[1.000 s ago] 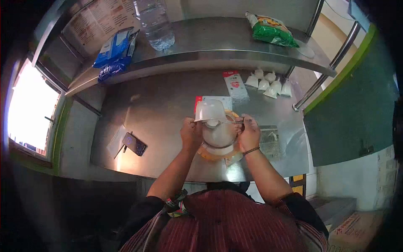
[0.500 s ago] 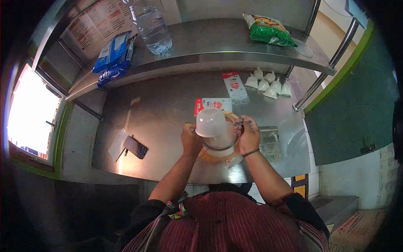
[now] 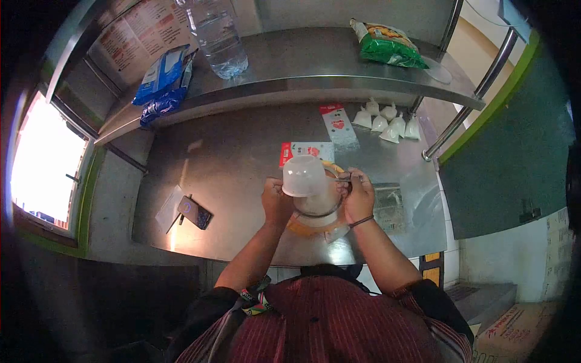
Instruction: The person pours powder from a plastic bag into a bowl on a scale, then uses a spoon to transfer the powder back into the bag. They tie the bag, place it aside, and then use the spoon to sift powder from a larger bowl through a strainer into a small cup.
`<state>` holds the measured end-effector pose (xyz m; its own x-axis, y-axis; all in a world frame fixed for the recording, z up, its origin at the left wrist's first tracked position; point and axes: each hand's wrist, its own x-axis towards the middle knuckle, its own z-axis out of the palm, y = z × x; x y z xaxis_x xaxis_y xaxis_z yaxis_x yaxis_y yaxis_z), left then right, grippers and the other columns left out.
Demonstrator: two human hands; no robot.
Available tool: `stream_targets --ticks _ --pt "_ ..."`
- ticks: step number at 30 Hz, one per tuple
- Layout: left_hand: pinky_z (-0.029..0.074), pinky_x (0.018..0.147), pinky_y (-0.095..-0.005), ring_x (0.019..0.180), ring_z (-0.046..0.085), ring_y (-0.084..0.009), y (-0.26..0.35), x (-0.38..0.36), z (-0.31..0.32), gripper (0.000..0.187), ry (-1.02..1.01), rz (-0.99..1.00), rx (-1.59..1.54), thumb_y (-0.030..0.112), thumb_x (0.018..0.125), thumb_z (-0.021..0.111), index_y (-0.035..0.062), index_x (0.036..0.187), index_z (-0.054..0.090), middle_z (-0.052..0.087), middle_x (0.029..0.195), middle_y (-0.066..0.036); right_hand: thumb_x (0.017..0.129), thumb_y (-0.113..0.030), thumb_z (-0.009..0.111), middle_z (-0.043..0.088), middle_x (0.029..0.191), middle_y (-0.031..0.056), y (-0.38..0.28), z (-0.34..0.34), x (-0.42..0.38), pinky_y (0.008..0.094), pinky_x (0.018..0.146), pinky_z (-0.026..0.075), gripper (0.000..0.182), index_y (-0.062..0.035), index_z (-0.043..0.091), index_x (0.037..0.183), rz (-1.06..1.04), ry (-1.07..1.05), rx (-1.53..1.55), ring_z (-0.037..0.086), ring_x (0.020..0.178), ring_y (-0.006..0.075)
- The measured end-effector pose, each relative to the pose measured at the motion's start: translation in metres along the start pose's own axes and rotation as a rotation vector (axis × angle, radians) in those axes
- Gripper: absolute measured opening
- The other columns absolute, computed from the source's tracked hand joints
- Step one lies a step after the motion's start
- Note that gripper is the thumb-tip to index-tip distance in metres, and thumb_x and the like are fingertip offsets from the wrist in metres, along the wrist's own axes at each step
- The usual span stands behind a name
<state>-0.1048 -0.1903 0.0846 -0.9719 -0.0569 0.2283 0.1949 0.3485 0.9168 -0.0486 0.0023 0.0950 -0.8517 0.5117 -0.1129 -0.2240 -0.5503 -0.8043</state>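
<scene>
A translucent plastic tub (image 3: 304, 176) is tilted over a round vessel, gripped at its left side by the closed fingers of my left hand (image 3: 278, 199). My right hand (image 3: 360, 195), with a dark band at the wrist, is closed around a thin, dark metal handle (image 3: 344, 177) beside the tub. I cannot tell what tool this handle belongs to. Below both hands lies a ring-shaped dark rim (image 3: 321, 214) with pale contents (image 3: 330, 198) inside it. An orange-yellow rim (image 3: 308, 228) shows around and beneath it. The tub hides part of the vessel.
Red-and-white packets (image 3: 339, 127) lie behind the vessel. Several small tied bags of white powder (image 3: 393, 124) stand back right. A phone (image 3: 195, 213) lies left on the steel table (image 3: 224, 145). The overhead shelf (image 3: 302, 57) holds a water bottle (image 3: 221, 45), blue packs (image 3: 160, 78) and a green bag (image 3: 390, 48).
Both hands stay in almost the same place, with the tub still tilted over the vessel. The fingers of my right hand and the thin handle have shifted very slightly.
</scene>
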Motion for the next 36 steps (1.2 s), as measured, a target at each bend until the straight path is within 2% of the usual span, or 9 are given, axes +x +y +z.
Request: stream_targets --ticks 7,10,18,21,24,26,30,34,36 --pt "0.051 0.064 -0.0287 0.070 0.063 -0.0141 -0.011 0.000 0.004 0.033 0.004 0.034 0.002 0.018 0.086 0.077 0.0040 0.093 0.048 0.065 0.078 -0.007 0.105 -0.017 0.046 0.067 0.092 0.0115 0.000 -0.001 0.003 0.0251 0.062 0.053 0.022 0.0001 0.052 0.119 -0.001 0.006 0.016 0.062 0.068 0.0130" --pt "0.050 0.064 -0.0286 0.070 0.063 -0.0139 -0.004 -0.001 0.005 0.034 -0.016 -0.038 -0.034 0.018 0.085 0.079 0.0043 0.094 0.048 0.066 0.080 -0.008 0.105 -0.015 0.046 0.067 0.092 0.0117 -0.004 0.000 0.004 0.0251 0.062 0.053 0.021 0.0004 0.052 0.119 -0.013 0.027 -0.039 0.062 0.068 0.0131" --pt "0.050 0.064 -0.0309 0.071 0.062 -0.0138 0.002 -0.006 0.003 0.037 0.062 0.039 0.044 0.019 0.082 0.082 0.0064 0.092 0.049 0.064 0.078 -0.007 0.105 -0.016 0.047 0.067 0.093 0.0123 -0.001 -0.002 0.003 0.0249 0.059 0.051 0.020 -0.0006 0.052 0.116 -0.010 0.004 -0.016 0.063 0.068 0.0139" --pt "0.050 0.064 -0.0309 0.072 0.062 -0.0132 -0.009 -0.006 0.004 0.036 0.057 0.053 -0.115 0.018 0.082 0.081 0.0061 0.091 0.048 0.064 0.077 -0.007 0.105 -0.017 0.047 0.067 0.093 0.0121 -0.003 -0.002 0.001 0.0246 0.059 0.051 0.019 -0.0014 0.052 0.115 -0.009 0.013 -0.009 0.062 0.067 0.0142" --pt "0.050 0.062 -0.0299 0.071 0.061 -0.0127 -0.001 -0.013 0.003 0.035 0.076 0.099 -0.035 0.017 0.085 0.079 0.0059 0.090 0.046 0.063 0.077 -0.007 0.104 -0.017 0.048 0.067 0.093 0.0117 -0.006 -0.001 -0.001 0.0248 0.059 0.052 0.019 -0.0018 0.052 0.115 0.024 0.013 0.027 0.062 0.067 0.0142" --pt "0.050 0.062 -0.0297 0.070 0.061 -0.0129 -0.023 -0.011 0.006 0.035 0.068 0.118 -0.031 0.017 0.086 0.078 0.0059 0.091 0.046 0.063 0.077 -0.007 0.104 -0.017 0.048 0.067 0.093 0.0115 -0.006 0.000 -0.002 0.0249 0.060 0.052 0.019 -0.0020 0.052 0.115 0.017 0.015 0.015 0.062 0.067 0.0142" --pt "0.050 0.062 -0.0285 0.067 0.060 -0.0127 -0.009 -0.012 0.003 0.034 0.060 0.149 -0.076 0.018 0.087 0.078 0.0062 0.092 0.046 0.062 0.078 -0.005 0.105 -0.016 0.048 0.066 0.093 0.0112 -0.009 0.003 -0.006 0.0252 0.060 0.052 0.018 -0.0022 0.053 0.114 0.023 0.026 0.020 0.062 0.067 0.0139" --pt "0.050 0.062 -0.0286 0.068 0.061 -0.0130 -0.009 -0.015 0.002 0.032 0.062 0.076 -0.087 0.017 0.089 0.075 0.0062 0.091 0.045 0.062 0.076 -0.004 0.105 -0.016 0.046 0.066 0.094 0.0107 -0.005 -0.001 -0.006 0.0253 0.061 0.052 0.018 -0.0022 0.053 0.114 0.014 -0.013 0.017 0.062 0.068 0.0136" --pt "0.052 0.069 -0.0306 0.076 0.065 -0.0156 -0.017 -0.013 0.003 0.036 0.053 0.033 -0.106 0.023 0.086 0.078 0.0024 0.093 0.049 0.068 0.083 -0.010 0.105 -0.016 0.046 0.066 0.094 0.0106 -0.005 -0.001 -0.008 0.0253 0.061 0.052 0.019 -0.0020 0.054 0.114 -0.011 -0.002 -0.001 0.062 0.068 0.0135"
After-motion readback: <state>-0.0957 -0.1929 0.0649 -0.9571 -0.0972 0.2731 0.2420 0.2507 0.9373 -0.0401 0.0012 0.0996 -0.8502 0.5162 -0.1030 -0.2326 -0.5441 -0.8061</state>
